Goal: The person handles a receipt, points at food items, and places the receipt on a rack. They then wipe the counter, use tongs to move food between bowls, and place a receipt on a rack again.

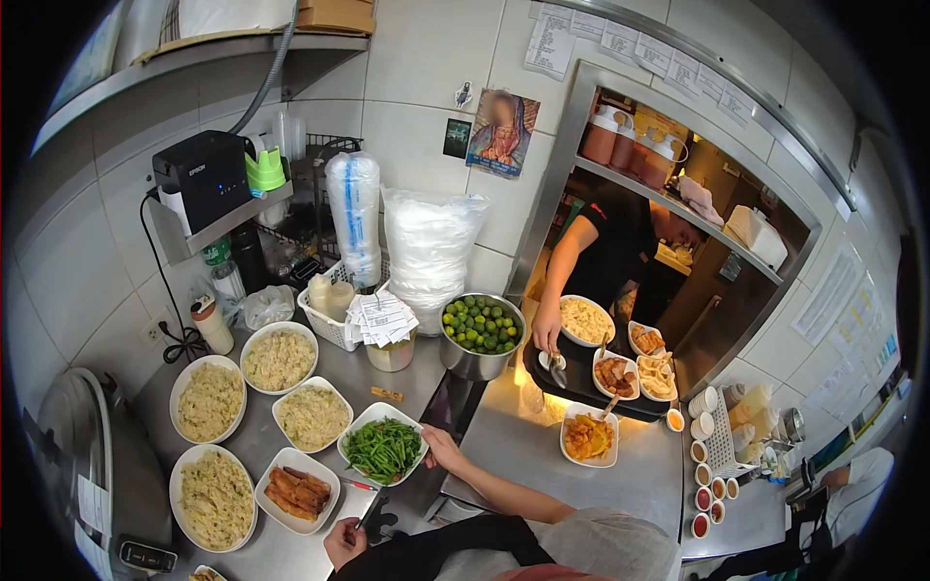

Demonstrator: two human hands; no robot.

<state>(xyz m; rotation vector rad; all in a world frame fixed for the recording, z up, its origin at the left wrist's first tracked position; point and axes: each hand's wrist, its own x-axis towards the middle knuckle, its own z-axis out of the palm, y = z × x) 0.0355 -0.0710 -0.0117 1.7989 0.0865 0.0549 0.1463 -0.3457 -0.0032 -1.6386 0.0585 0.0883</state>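
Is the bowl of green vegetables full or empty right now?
Full: the green vegetables are heaped across the white bowl, hiding its bottom. The right hand is at its edge.

A restaurant kitchen, in full swing: rice [206, 399] and green beans [384, 450] lining the steel bench [344, 360], order slips [550, 41] up there above the serving hatch [547, 198]!

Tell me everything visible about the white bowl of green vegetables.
The rounded-square, glossy white bowl, ceramic or plastic by its look, is heaped with slender, cut green vegetables that hide most of its inside. It sits roughly upright, up and right in the picture from the white bowl of browned rolls. The person's right hand holds its right edge. Whether it's slightly raised off the counter, I can't tell.
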